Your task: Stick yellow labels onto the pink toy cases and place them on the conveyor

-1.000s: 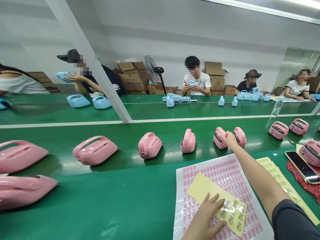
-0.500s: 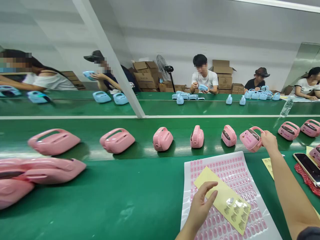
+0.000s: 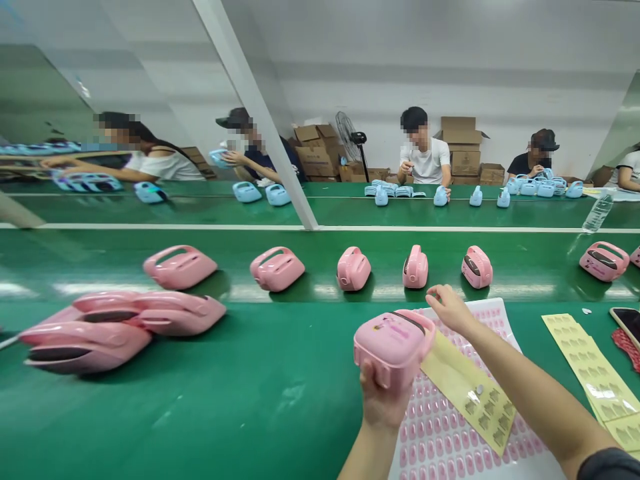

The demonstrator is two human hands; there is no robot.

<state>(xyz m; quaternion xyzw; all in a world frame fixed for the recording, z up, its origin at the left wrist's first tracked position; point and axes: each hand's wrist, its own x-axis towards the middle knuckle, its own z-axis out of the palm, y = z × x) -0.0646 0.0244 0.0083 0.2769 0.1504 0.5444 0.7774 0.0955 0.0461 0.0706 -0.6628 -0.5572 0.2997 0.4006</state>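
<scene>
My left hand [image 3: 384, 400] grips a pink plastic device with a carry handle [image 3: 393, 343] from below, tilted, its printed face towards me. My right hand [image 3: 450, 310] is just behind and right of its handle, apart from it, fingers bent and holding nothing. Under my hands lies a large white sheet [image 3: 435, 427] covered with rows of small pink oval stickers. On that sheet rests a yellow label strip [image 3: 470, 393] with grey printed labels at one end.
More pink devices [image 3: 277, 269] stand along the green belt, and a cluster [image 3: 130, 327] lies at the left. More yellow label strips [image 3: 590, 373] and a phone [image 3: 627, 323] lie right. A slanted post [image 3: 260, 113] rises mid-left. Co-workers [image 3: 425, 157] sit opposite with blue devices.
The pink device my right hand held at the belt is now near me in my left hand. My right hand has let go and moved left. The view has turned slightly left.
</scene>
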